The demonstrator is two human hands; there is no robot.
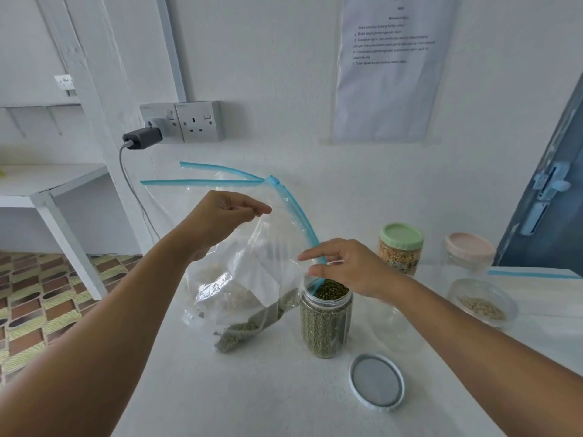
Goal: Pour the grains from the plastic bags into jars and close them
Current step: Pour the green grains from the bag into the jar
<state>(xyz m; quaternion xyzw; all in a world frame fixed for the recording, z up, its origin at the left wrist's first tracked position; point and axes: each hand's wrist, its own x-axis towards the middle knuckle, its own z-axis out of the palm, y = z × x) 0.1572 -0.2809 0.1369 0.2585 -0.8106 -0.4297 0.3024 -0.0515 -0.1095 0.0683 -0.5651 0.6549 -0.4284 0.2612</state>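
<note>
The white tabletop [252, 398] carries everything, and its near edge runs out of view below. The largest task thing is the clear zip bag [249, 279], lifted over the middle of the tabletop with its lower corner resting on the surface. A small heap of green grains [243, 332] lies in that corner, well below the bag's mouth. The left hand [220, 216] pinches the plastic high on the bag's upper side, thumb against curled fingers. The right hand [344, 266] holds the blue zip strip [303, 222] in a narrow pinch where it bends down into the open jar [326, 323], which stands just beside the bag toward the right. The jar looks filled almost to its rim with green grains.

The step in hand appears to be emptying the last of the bag. To do it well, I judge the left hand should raise the grain-holding corner above the jar's mouth so the heap slides toward the strip, while the right keeps the opening tucked inside the rim as a narrow chute. Because the jar is nearly full, the lift wants to be slow, or grains will spill over the rim.

The grey lid [377, 381] lies flat near the tabletop's front, apart from the jar, ready for closing. A green-lidded jar [400, 247] and a pink-lidded jar [470, 253] stand toward the far right edge, already capped.
</note>
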